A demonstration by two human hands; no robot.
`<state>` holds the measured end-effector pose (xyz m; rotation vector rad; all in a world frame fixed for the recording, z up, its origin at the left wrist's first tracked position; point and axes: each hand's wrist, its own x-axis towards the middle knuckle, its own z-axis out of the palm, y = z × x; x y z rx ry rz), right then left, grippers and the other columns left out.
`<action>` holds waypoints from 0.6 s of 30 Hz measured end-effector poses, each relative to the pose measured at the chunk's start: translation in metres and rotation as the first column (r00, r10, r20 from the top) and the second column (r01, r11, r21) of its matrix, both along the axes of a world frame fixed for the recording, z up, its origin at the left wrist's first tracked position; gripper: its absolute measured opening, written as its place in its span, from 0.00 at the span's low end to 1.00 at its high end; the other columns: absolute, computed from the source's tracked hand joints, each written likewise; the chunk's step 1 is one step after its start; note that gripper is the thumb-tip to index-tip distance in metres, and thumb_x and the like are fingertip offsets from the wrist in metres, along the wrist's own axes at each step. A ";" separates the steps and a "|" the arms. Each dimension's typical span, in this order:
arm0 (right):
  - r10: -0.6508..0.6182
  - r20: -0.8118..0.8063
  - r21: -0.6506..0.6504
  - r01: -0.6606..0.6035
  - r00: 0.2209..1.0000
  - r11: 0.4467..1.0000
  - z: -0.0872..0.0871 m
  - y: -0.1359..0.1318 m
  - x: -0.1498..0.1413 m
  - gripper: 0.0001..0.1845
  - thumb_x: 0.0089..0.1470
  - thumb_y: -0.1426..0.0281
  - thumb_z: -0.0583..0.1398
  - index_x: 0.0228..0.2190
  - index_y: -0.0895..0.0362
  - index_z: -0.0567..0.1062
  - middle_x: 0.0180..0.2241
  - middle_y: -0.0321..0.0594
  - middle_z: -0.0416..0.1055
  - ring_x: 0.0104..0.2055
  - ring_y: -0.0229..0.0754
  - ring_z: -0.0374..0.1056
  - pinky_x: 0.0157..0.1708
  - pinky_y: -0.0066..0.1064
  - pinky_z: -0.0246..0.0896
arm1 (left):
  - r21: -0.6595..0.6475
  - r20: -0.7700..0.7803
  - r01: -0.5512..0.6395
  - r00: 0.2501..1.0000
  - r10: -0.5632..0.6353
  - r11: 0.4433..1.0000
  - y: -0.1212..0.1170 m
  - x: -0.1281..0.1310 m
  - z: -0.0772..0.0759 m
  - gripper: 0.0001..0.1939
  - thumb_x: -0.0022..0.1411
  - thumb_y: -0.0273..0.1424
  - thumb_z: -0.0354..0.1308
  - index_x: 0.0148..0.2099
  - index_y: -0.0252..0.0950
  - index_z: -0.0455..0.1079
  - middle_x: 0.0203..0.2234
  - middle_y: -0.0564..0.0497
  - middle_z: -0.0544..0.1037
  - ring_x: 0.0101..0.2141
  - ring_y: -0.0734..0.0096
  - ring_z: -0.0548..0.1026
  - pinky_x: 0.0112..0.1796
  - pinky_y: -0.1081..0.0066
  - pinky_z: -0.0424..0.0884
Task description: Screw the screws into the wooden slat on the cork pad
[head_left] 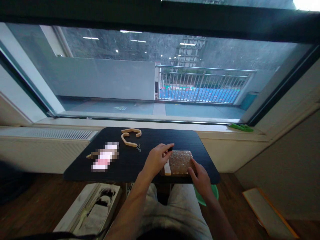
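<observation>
Head view: brown block lies close to the table's front edge; dark tabletop extends beyond it to the far edge. Right hand half-open, touching block's right end; grip cannot be told. Left hand curled by a small dark item at block's left end; hold unclear. Count: one block, two bent wooden pieces, several screws, too small to number.

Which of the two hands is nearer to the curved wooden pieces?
Left. The left hand is to the right of the curved wooden pieces; the right hand is farther right, at the right edge of the brown block.
</observation>
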<state>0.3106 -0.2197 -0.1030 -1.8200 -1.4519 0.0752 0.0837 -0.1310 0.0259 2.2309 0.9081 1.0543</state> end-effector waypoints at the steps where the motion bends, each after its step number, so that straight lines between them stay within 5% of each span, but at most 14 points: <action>1: 0.000 -0.002 -0.003 0.000 1.000 1.000 0.000 0.000 0.000 0.29 0.60 0.56 0.51 0.57 0.58 0.70 0.52 0.51 0.74 0.55 0.53 0.69 0.57 0.51 0.61 | 0.000 -0.003 0.004 1.000 -0.004 1.000 0.001 0.001 0.000 0.16 0.65 0.27 0.57 0.54 0.40 0.74 0.36 0.50 0.78 0.35 0.70 0.76 0.40 0.71 0.71; 18: 0.008 0.009 0.018 -0.008 1.000 1.000 0.000 0.000 -0.001 0.28 0.60 0.57 0.52 0.57 0.57 0.70 0.51 0.50 0.74 0.54 0.53 0.69 0.56 0.50 0.62 | 0.044 -0.013 -0.008 1.000 0.008 0.999 0.006 0.002 -0.003 0.16 0.65 0.28 0.56 0.54 0.40 0.74 0.34 0.51 0.77 0.33 0.71 0.75 0.39 0.71 0.71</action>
